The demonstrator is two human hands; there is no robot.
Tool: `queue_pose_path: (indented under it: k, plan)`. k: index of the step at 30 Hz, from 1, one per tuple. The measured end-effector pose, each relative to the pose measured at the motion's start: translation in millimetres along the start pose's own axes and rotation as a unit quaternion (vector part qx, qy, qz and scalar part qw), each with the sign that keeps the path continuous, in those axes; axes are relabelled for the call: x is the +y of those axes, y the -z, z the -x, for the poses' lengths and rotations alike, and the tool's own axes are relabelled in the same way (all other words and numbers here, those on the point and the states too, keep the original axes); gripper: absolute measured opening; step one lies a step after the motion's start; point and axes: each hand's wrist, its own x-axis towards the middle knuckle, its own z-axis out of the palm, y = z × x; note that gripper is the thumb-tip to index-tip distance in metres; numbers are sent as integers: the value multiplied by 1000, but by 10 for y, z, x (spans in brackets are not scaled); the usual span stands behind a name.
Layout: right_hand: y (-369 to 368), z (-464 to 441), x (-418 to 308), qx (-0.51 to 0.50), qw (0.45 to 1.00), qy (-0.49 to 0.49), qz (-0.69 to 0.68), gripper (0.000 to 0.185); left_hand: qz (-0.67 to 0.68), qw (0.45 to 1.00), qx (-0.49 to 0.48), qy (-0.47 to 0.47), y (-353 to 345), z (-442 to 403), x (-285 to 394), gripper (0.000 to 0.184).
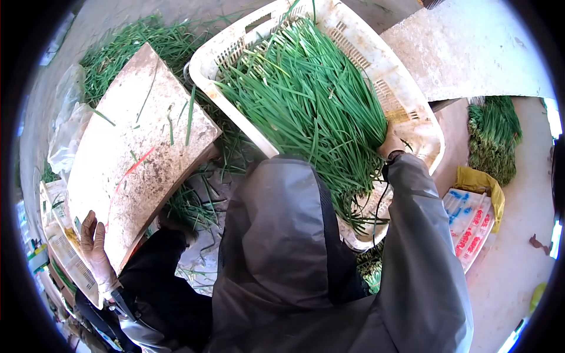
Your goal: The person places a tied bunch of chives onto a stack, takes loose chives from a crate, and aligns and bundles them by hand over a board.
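Long green garlic chives (306, 88) fill a white plastic basket (235, 120) in front of me, their pale ends towards the far side. My right hand (391, 143) is inside the basket at its right, against the edge of the leaves. Its fingers are hidden among them, so I cannot tell if they are closed. Low on the left, my left hand (97, 250) is raised beside a dirty pale board (135, 129), fingers stretched and apart, with nothing seen in it. A thin red strip (138, 162) and loose leaves lie on the board.
More chives (135, 47) are heaped on the floor behind the board, beside clear plastic film (70, 129). At right are a bundle of chives (494, 138), a yellow bag (485, 185) and a white package with red print (468, 223). A pale slab (471, 47) juts in at upper right.
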Motion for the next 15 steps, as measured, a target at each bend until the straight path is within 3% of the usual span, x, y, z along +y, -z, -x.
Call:
queue_pose_path:
  k: [6,10,15]
  plan:
    - [-110,131,-69,36,999,36,-6,123,-19,1000,5,-10,-36,16,63,41]
    - [57,206,-189,-28,998,19,-50,130,-12,1000,9,-10,-38,23,56,42]
    - [107,205,-185,-5,998,13,-69,118,-9,1000,-6,-12,11,5,24,41]
